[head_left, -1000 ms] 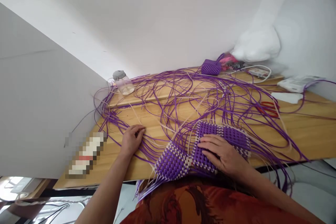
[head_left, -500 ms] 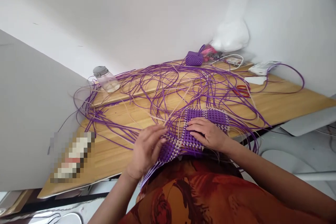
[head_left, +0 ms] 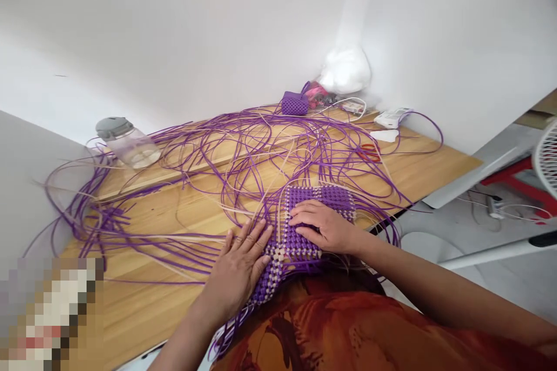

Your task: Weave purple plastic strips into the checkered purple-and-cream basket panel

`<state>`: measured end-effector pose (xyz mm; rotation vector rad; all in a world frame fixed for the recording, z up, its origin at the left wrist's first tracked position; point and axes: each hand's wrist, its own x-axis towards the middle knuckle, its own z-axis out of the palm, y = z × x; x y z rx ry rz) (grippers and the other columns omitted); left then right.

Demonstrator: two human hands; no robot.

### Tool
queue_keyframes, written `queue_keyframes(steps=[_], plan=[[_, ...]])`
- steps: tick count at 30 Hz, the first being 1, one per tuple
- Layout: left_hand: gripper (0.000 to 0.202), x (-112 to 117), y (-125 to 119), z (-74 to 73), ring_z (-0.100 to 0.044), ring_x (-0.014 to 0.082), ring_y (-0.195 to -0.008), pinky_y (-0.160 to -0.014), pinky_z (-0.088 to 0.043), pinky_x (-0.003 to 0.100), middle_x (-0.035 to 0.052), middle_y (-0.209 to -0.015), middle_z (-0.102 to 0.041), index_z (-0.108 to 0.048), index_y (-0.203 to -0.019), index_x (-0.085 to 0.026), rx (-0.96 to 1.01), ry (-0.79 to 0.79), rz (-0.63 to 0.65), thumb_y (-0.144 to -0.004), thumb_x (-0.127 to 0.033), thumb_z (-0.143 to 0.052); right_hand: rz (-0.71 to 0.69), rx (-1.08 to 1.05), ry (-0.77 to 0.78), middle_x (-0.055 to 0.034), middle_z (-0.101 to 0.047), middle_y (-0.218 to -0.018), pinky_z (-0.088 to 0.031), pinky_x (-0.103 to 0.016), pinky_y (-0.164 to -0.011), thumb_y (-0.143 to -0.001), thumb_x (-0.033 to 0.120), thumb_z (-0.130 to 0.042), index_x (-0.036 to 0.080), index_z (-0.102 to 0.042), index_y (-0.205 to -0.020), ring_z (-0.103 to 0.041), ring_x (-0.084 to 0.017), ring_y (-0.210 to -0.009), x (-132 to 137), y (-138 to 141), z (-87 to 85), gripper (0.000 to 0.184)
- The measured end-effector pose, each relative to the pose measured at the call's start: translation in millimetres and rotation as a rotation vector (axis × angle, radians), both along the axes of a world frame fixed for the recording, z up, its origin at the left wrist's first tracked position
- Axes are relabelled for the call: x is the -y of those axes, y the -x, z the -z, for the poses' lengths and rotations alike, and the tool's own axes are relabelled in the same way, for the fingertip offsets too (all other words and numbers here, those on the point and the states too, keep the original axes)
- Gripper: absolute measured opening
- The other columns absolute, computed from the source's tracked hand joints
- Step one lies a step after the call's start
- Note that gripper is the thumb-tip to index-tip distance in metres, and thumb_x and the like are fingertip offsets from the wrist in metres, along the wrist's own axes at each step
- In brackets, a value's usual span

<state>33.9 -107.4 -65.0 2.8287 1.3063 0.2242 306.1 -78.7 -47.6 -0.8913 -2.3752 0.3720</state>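
Observation:
A woven piece (head_left: 300, 243) of purple and cream plastic cord lies at the table's near edge, against my clothing. It has two panels that meet at a cream-dotted corner. My left hand (head_left: 238, 261) rests flat over the left panel (head_left: 270, 279), fingers stretched and spread, covering much of it. On the right panel, my right hand (head_left: 324, 225) lies with fingers slightly bent and apart, palm down. Long loose purple and cream cords (head_left: 174, 243) run out from the weave to the left, the back and the right.
Tangled cords cover much of the wooden table (head_left: 143, 295). Behind them stand a grey-lidded bottle (head_left: 128, 142) and a small purple woven basket (head_left: 295, 103). Orange-handled scissors (head_left: 368, 152) lie at right, near a white device (head_left: 391, 117). A fan (head_left: 547, 153) stands off the right edge.
My left hand has gone from raised, bent fingers to lying flat on the left panel. My right hand stays on its panel. The view has turned right.

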Motion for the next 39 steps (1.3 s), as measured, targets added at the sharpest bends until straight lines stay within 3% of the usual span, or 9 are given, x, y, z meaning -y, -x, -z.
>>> queue_keyframes(steps=[5,9,12,16,20,23,28,33,39], plan=[[0.052,-34,8,0.2,-0.024,0.0305,-0.140,-0.109,-0.016,0.063,0.0001,-0.150,-0.033,-0.025,-0.144,-0.039,-0.002,-0.054,-0.058,-0.094,-0.042,-0.037,0.061,0.001,0.003,-0.0057,-0.063,-0.109,-0.036,-0.036,-0.102,-0.092,0.027,-0.047,0.019,-0.063,-0.107,-0.052,-0.016,-0.109,-10,7,-1.3,0.023],[0.051,-26,3,-4.9,-0.031,0.0326,-0.137,-0.112,-0.020,0.057,0.0093,-0.144,-0.044,-0.043,-0.138,-0.025,0.054,-0.156,-0.194,-0.090,-0.041,-0.045,0.081,0.010,0.000,-0.0064,-0.063,-0.110,-0.035,-0.039,-0.102,-0.092,0.028,-0.048,0.020,-0.063,-0.108,-0.051,-0.018,-0.111,-14,9,0.5,0.024],[0.046,3,-13,-6.7,-0.037,0.0214,-0.135,-0.111,-0.032,0.040,0.0052,-0.142,-0.047,-0.040,-0.140,-0.024,0.163,-0.088,-0.182,-0.095,-0.029,-0.034,0.090,0.003,0.008,-0.0067,-0.062,-0.112,-0.035,-0.039,-0.101,-0.092,0.029,-0.048,0.020,-0.064,-0.107,-0.050,-0.019,-0.112,-13,10,2.9,0.024],[0.066,27,-31,-5.7,-0.023,0.0303,-0.141,-0.113,-0.022,0.053,0.0054,-0.150,-0.034,-0.025,-0.147,-0.025,0.084,-0.015,-0.116,-0.089,-0.050,-0.043,0.104,-0.015,0.050,-0.0069,-0.061,-0.115,-0.034,-0.040,-0.103,-0.091,0.029,-0.049,0.020,-0.065,-0.108,-0.050,-0.020,-0.115,-13,10,1.5,0.025],[0.065,18,-29,-9.2,-0.016,0.0304,-0.143,-0.113,-0.017,0.055,0.0008,-0.155,-0.022,-0.016,-0.148,-0.033,0.004,0.030,-0.022,-0.090,-0.047,-0.042,0.012,-0.078,0.318,-0.0053,-0.063,-0.116,-0.038,-0.037,-0.102,-0.093,0.031,-0.044,0.018,-0.062,-0.112,-0.055,-0.017,-0.111,-32,-5,-11.4,0.030],[0.061,3,-20,-12.7,-0.014,0.0289,-0.143,-0.113,-0.016,0.054,-0.0015,-0.155,-0.020,-0.014,-0.147,-0.037,-0.025,0.060,0.049,-0.092,-0.042,-0.040,0.110,-0.160,0.492,-0.0049,-0.065,-0.114,-0.045,-0.032,-0.092,-0.095,0.035,-0.039,0.017,-0.061,-0.115,-0.060,-0.015,-0.102,-48,-24,-24.1,0.035],[0.057,-30,-10,-12.0,-0.018,0.0281,-0.142,-0.112,-0.017,0.056,-0.0016,-0.154,-0.023,-0.018,-0.145,-0.040,-0.016,0.068,0.125,-0.092,-0.041,-0.040,0.272,0.040,0.252,-0.0065,-0.066,-0.111,-0.043,-0.037,-0.097,-0.093,0.038,-0.043,0.017,-0.065,-0.110,-0.058,-0.020,-0.107,-40,-25,-27.0,0.035],[0.052,-62,-5,-12.0,-0.021,0.0250,-0.142,-0.113,-0.016,0.052,-0.0005,-0.150,-0.034,-0.030,-0.142,-0.039,0.041,0.057,0.174,-0.091,-0.040,-0.044,0.414,0.267,0.134,-0.0132,-0.039,-0.144,-0.013,-0.062,-0.108,-0.087,0.064,-0.037,0.022,-0.046,-0.136,-0.029,-0.037,-0.135,-21,1,-5.0,0.065],[0.044,-48,-27,-17.1,-0.030,0.0294,-0.138,-0.112,-0.023,0.051,0.0015,-0.146,-0.043,-0.047,-0.133,-0.039,0.008,-0.038,-0.016,-0.089,-0.040,-0.049,0.513,0.401,0.096,-0.0143,-0.026,-0.150,-0.011,-0.068,-0.104,-0.078,0.078,-0.031,0.029,-0.034,-0.144,-0.021,-0.043,-0.136,-34,4,14.3,0.082]])
